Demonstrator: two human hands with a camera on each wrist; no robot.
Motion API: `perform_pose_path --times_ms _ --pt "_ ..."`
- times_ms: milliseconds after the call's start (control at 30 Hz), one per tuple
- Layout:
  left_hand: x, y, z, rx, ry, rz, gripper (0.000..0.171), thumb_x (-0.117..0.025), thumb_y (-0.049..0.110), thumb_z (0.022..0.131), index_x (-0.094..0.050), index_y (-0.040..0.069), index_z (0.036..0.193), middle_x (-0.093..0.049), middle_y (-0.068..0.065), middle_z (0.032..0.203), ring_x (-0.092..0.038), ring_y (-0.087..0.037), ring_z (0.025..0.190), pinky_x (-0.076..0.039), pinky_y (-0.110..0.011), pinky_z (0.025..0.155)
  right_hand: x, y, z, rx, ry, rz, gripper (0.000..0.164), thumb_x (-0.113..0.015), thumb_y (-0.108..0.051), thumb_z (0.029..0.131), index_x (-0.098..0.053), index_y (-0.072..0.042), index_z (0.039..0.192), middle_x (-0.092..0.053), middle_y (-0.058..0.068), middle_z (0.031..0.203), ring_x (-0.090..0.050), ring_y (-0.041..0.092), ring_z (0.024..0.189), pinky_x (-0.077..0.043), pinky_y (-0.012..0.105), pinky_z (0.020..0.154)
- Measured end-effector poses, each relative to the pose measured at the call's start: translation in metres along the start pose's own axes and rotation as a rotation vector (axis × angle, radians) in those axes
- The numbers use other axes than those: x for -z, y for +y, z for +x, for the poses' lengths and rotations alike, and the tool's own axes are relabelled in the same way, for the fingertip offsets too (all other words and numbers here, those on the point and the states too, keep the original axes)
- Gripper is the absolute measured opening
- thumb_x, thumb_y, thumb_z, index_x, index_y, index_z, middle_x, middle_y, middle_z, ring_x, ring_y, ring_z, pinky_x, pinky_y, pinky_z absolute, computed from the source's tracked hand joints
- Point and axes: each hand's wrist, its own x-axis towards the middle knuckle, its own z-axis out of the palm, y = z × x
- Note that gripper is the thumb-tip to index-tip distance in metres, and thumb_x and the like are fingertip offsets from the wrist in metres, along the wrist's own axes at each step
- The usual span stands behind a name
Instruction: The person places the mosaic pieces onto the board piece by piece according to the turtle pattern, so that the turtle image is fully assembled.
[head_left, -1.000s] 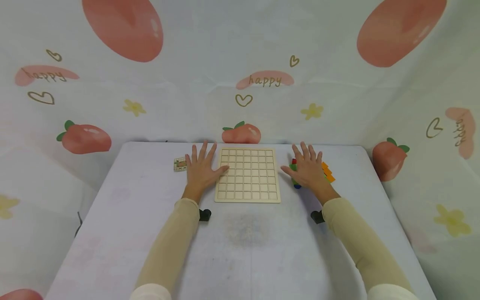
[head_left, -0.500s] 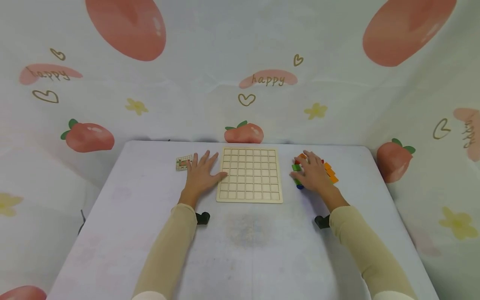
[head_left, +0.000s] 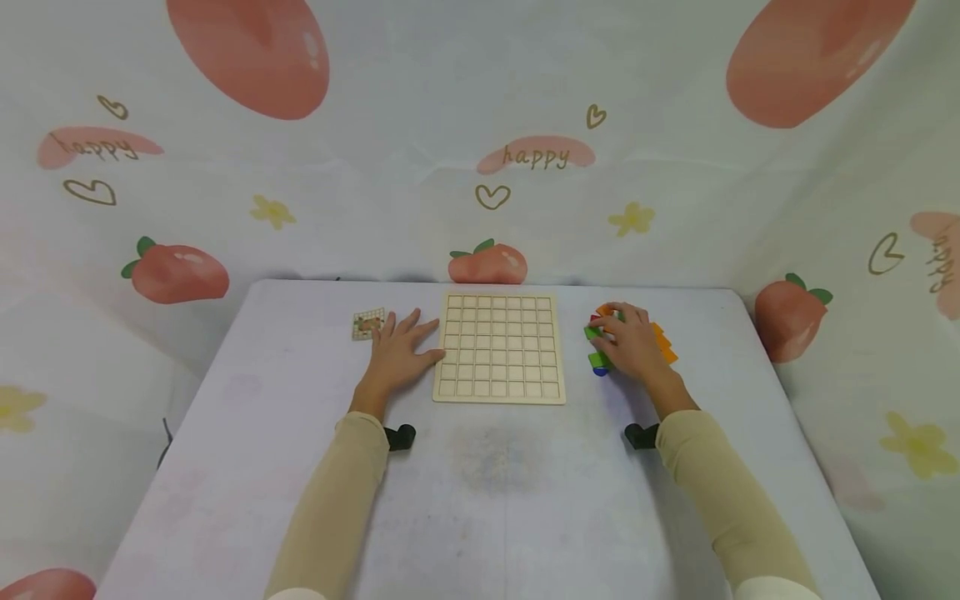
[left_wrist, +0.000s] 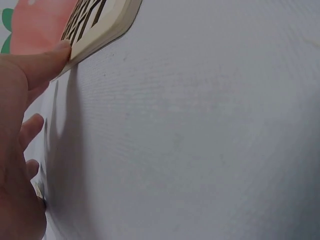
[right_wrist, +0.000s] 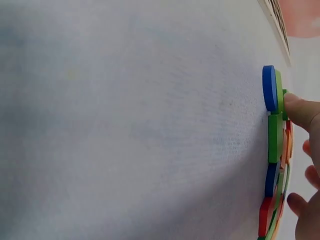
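My left hand (head_left: 393,358) lies with its fingers spread at the left edge of a square wooden grid board (head_left: 498,396). In the left wrist view its thumb (left_wrist: 55,57) touches the board's rim. Just beyond the fingers is a small printed card (head_left: 367,323). On the right, my right hand (head_left: 633,343) reaches down into a cluster of coloured blocks, with thumb and forefinger pinching a green block (head_left: 591,332). The right wrist view shows the thumb against that block, beside a round blue block (right_wrist: 269,89); the forefinger is hidden there. The hand covers part of the cluster.
Orange blocks (head_left: 664,343) lie to the right of the right hand. Red, green and blue blocks lie in a row, with a red block (right_wrist: 265,216) at the near end in the right wrist view. A fruit-printed cloth wall (head_left: 405,167) rises behind the white table (head_left: 495,517).
The right hand has come down onto the blocks, its fingers drawing in from spread to pinching a green block. The left hand has slid slightly left and towards the body, its thumb now at the board's edge.
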Motion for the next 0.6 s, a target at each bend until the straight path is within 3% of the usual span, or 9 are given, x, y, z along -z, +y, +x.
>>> perform_pose_path --times_ms 133,367,600 --pt "0.004 0.003 0.001 -0.005 -0.016 -0.001 0.062 -0.064 0.054 0.094 -0.051 0.031 0.151 -0.028 -0.007 0.17 -0.005 -0.046 0.159 0.001 -0.076 0.122 0.0 0.002 0.002 -0.007 0.0 -0.002 0.027 -0.069 -0.024 0.098 -0.07 -0.014 0.123 -0.038 0.023 0.155 -0.029 0.052 0.141 -0.028 0.068 0.113" --pt "0.014 0.013 0.004 -0.034 -0.017 0.073 0.058 -0.07 0.046 0.092 -0.057 0.028 0.146 -0.041 -0.008 0.163 -0.028 -0.047 0.152 -0.022 -0.068 0.123 0.003 0.002 0.007 -0.046 -0.057 -0.015 0.028 -0.07 -0.026 0.098 -0.069 -0.016 0.124 -0.036 0.021 0.156 -0.025 0.051 0.143 -0.027 0.068 0.11" --pt "0.013 0.019 0.006 -0.049 -0.033 0.101 0.056 -0.072 0.041 0.093 -0.059 0.026 0.146 -0.045 -0.008 0.161 -0.035 -0.042 0.149 -0.025 -0.061 0.125 0.006 0.001 0.009 -0.058 -0.103 -0.035 0.032 -0.069 -0.027 0.098 -0.068 -0.012 0.126 -0.037 0.022 0.154 -0.024 0.049 0.142 -0.026 0.067 0.113"
